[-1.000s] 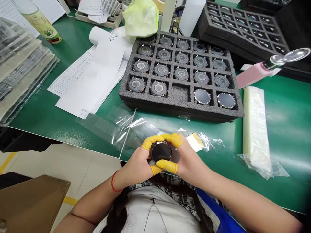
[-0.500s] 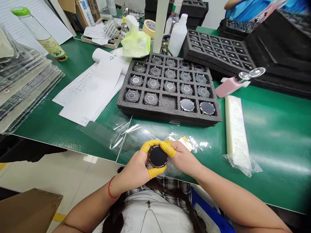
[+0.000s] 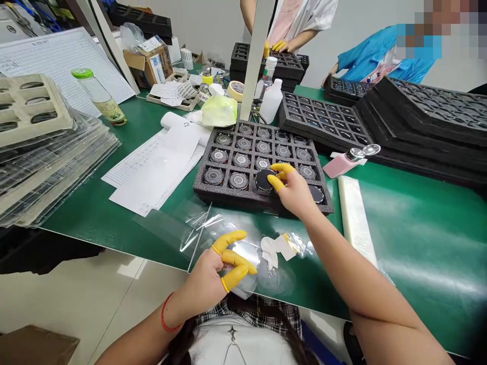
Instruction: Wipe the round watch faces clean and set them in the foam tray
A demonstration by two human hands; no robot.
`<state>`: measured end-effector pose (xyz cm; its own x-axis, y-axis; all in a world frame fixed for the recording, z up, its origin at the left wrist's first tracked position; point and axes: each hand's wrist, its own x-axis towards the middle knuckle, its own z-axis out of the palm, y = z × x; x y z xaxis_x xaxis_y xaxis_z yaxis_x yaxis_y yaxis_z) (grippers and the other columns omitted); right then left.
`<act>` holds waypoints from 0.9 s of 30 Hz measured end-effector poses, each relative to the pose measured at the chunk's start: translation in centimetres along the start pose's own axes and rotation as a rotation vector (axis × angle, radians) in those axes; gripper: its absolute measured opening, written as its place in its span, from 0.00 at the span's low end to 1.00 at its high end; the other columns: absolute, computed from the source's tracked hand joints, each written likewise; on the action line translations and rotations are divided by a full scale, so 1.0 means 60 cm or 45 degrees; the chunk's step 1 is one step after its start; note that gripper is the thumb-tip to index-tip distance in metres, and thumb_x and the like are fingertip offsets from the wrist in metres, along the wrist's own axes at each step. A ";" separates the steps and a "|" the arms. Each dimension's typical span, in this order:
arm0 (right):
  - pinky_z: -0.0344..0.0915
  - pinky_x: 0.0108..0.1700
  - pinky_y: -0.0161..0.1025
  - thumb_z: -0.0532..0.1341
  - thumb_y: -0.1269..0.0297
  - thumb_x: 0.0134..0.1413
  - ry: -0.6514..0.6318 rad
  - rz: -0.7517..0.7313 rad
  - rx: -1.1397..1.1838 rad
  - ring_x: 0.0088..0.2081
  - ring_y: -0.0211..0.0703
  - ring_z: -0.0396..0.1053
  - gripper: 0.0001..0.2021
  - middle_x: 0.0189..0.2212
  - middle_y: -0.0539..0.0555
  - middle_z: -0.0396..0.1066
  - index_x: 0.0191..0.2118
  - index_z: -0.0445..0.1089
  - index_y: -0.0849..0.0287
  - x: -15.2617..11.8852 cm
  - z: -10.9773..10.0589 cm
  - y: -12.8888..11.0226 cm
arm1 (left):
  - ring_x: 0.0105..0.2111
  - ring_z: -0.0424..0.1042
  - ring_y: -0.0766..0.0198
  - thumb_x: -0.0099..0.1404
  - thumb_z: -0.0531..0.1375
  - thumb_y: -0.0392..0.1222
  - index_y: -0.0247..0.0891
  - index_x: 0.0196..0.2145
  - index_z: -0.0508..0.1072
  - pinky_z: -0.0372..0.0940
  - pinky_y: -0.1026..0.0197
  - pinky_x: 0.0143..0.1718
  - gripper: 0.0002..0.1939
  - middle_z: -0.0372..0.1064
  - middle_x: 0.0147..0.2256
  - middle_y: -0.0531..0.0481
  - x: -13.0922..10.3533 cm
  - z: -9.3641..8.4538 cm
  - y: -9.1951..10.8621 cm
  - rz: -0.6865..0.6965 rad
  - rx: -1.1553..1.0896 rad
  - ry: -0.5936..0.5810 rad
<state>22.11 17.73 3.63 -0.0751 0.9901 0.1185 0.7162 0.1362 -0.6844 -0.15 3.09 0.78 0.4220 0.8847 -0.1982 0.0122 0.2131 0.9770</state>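
Note:
A round black watch face [image 3: 264,180] is held by my right hand [image 3: 294,190], with yellow-covered thumb and finger at its right edge. It sits at the front-row middle compartment of the black foam tray [image 3: 243,199], whose other compartments hold several round watch parts. Near the table's front edge, my left hand [image 3: 215,274] has its yellow-covered fingers apart and nothing between them. Clear plastic film [image 3: 182,220] lies beyond and beneath it. White paper pieces [image 3: 285,247] lie between my hands.
Papers [image 3: 148,172] and stacked plastic trays [image 3: 76,167] lie left. A pink bottle [image 3: 338,165] and a wrapped white block [image 3: 355,213] stand and lie right. A white bottle [image 3: 271,101] is behind the foam tray. Two people are at the far side.
My right hand has carried the watch face from my left hand forward to the foam tray. My left hand has let go and opened. The view has tilted up.

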 end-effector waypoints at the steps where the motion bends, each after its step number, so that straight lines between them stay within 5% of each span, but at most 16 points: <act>1: 0.65 0.38 0.44 0.57 0.62 0.58 -0.036 -0.023 -0.075 0.30 0.46 0.68 0.15 0.29 0.54 0.73 0.50 0.69 0.58 0.017 0.002 0.008 | 0.40 0.78 0.58 0.66 0.61 0.47 0.40 0.59 0.63 0.69 0.57 0.47 0.27 0.79 0.38 0.44 -0.003 -0.003 -0.002 -0.001 -0.016 0.010; 5: 0.66 0.44 0.46 0.56 0.66 0.57 -0.149 -0.129 -0.164 0.38 0.50 0.72 0.14 0.36 0.57 0.76 0.46 0.75 0.57 0.045 0.002 0.030 | 0.40 0.79 0.58 0.65 0.61 0.49 0.38 0.57 0.65 0.69 0.57 0.48 0.25 0.79 0.36 0.46 -0.009 -0.015 -0.010 -0.019 -0.096 0.070; 9: 0.64 0.49 0.52 0.55 0.67 0.56 -0.016 -0.196 -0.288 0.47 0.56 0.69 0.15 0.43 0.62 0.72 0.45 0.76 0.59 0.035 -0.015 0.039 | 0.39 0.79 0.57 0.65 0.61 0.50 0.38 0.53 0.69 0.70 0.57 0.46 0.21 0.79 0.36 0.45 -0.009 -0.026 -0.020 -0.028 -0.135 0.096; 18: 0.65 0.49 0.54 0.57 0.64 0.58 0.058 -0.290 -0.454 0.44 0.55 0.68 0.11 0.40 0.61 0.74 0.42 0.75 0.58 -0.013 -0.019 0.040 | 0.40 0.79 0.57 0.66 0.61 0.48 0.40 0.54 0.67 0.69 0.56 0.49 0.21 0.80 0.35 0.47 -0.009 -0.038 -0.033 -0.032 -0.239 0.124; 23: 0.58 0.56 0.59 0.65 0.58 0.53 -0.057 -0.303 -0.577 0.55 0.62 0.61 0.13 0.49 0.63 0.70 0.42 0.77 0.58 0.021 -0.011 0.033 | 0.41 0.78 0.56 0.66 0.61 0.49 0.39 0.50 0.72 0.69 0.54 0.49 0.18 0.79 0.34 0.46 -0.006 -0.037 -0.035 -0.014 -0.246 0.119; 27: 0.52 0.57 0.65 0.67 0.56 0.50 -0.043 -0.229 -0.642 0.61 0.72 0.52 0.12 0.51 0.67 0.69 0.32 0.78 0.61 0.043 0.005 0.024 | 0.41 0.78 0.55 0.66 0.60 0.50 0.38 0.47 0.76 0.68 0.54 0.50 0.17 0.79 0.35 0.43 -0.012 -0.039 -0.042 -0.040 -0.165 0.132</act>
<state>22.74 20.47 2.70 -0.2437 0.9543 0.1732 0.9337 0.2791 -0.2241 -2.62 2.88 -1.75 0.3273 0.9134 -0.2420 -0.0956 0.2869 0.9532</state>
